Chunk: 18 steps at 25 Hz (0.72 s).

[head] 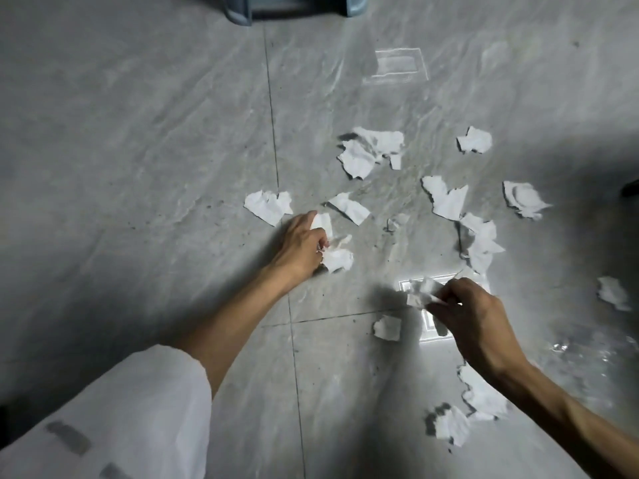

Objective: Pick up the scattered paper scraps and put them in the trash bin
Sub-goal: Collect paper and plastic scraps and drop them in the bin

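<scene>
Several torn white paper scraps lie scattered on the grey tiled floor, mostly right of centre. My left hand reaches down at mid-frame and clutches a bunch of crumpled scraps against the floor. My right hand hovers lower right, fingers pinched on a small crumpled scrap. Loose scraps lie close by: one just beyond my left hand, another between the hands, a larger pile farther back. No trash bin shows in the head view.
A blue-grey plastic stool or base stands at the top edge. More scraps lie under my right forearm and at the far right. Bright light reflections sit on the tiles.
</scene>
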Tool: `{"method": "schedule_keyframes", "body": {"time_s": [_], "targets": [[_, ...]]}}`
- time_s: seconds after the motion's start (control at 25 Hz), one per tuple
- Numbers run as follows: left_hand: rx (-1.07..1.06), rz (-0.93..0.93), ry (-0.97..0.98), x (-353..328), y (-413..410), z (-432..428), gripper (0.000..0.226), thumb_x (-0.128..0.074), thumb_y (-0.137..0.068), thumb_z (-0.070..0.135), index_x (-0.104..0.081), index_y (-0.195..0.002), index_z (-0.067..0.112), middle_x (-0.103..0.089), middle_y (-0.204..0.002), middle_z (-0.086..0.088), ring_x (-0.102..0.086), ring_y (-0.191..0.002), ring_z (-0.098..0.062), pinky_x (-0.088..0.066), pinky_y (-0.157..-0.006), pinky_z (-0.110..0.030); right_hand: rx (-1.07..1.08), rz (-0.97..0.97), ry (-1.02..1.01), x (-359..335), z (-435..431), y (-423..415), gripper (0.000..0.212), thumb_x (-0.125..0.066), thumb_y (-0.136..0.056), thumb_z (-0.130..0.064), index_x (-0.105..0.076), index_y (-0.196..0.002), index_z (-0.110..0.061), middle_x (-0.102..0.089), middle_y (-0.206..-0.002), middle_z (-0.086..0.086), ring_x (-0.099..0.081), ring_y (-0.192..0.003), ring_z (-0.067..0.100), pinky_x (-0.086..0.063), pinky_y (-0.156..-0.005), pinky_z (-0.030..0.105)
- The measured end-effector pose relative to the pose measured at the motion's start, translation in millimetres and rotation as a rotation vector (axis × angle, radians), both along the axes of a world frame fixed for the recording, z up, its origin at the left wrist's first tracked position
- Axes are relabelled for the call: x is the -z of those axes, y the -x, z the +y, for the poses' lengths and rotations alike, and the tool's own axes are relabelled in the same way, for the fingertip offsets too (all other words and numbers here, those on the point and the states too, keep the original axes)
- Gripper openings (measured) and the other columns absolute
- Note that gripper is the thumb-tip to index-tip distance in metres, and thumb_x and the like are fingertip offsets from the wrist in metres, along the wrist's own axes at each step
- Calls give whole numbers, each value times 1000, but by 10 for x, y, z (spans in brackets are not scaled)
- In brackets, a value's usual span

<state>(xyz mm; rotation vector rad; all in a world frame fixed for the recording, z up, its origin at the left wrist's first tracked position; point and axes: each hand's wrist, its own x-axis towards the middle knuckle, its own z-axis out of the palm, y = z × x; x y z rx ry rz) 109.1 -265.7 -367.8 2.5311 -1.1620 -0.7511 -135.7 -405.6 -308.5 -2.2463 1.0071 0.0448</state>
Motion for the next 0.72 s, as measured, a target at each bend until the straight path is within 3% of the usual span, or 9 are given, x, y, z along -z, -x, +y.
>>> {"method": "schedule_keyframes", "body": {"time_s": [0.08, 0.16, 0.28, 0.36, 0.44, 0.52, 0.64, 0.72], "targets": [[33, -68, -73, 92, -7, -58, 26, -67, -70, 4, -67, -95, 12, -42, -142, -13, -40, -125, -35, -34, -103, -37, 17, -8, -26, -108, 9, 90, 26, -72, -82, -16, -56, -61, -11, -61, -67, 6, -57, -63, 21, -39, -58, 29], [23, -114, -66, 96, 53, -179, 27, -64, -68, -1, -65, -91, 11, -53, -123, -11, -50, -109, -35, -40, -91, -37, 65, -33, -50, -210, -64, 247, 27, -72, -82, -15, -56, -61, -12, -62, -66, 6, -58, -65, 21, -41, -61, 29], [-174, -37, -1, 16, 99, -204, 27, -55, -72, -7, -67, -92, 7, -65, -107, -15, -60, -98, -33, -47, -82, -34, 70, -22, -77, -147, -73, 301, 24, -72, -81, -22, -55, -65, -16, -62, -61, 2, -56, -59, 17, -40, -56, 26], [-273, 17, 45, -122, 149, -186, 25, -55, -75, -5, -70, -92, 7, -70, -104, -14, -62, -93, -30, -45, -77, -29, 18, -6, -148, -27, -14, 299, 14, -73, -81, -17, -59, -83, -21, -62, -63, -5, -54, -53, 9, -40, -51, 19], [-309, 93, 52, -340, 127, -68, 21, -62, -74, 0, -71, -90, 11, -71, -97, -11, -63, -81, -26, -45, -68, -25, -149, 47, -182, 178, 163, 202, 37, -72, -80, -10, -59, -113, -21, -67, -82, -4, -62, -68, 8, -41, -60, 12], [-329, 175, 59, -618, 75, 83, 18, -68, -71, 4, -70, -83, 17, -70, -84, -5, -61, -68, -18, -44, -57, -20, -272, 106, -167, 380, 310, 79, 46, -70, -81, -9, -57, -124, -15, -68, -109, 6, -65, -97, 21, -46, -80, 20], [-341, 173, 85, -1083, 25, 438, 17, -74, -66, 14, -67, -74, 26, -63, -72, 10, -56, -63, -5, -41, -57, -15, -366, 181, -131, 511, 453, -54, 34, -60, -85, -8, -60, -119, -11, -65, -112, 12, -66, -99, 28, -53, -86, 38], [-356, 159, 96, -1351, 21, 707, 14, -76, -65, 19, -67, -71, 28, -64, -71, 9, -56, -61, -4, -39, -51, -12, -364, 134, -172, 475, 496, -141, 24, -61, -85, -2, -67, -104, -15, -66, -93, 3, -69, -87, 6, -55, -76, 22]]}}
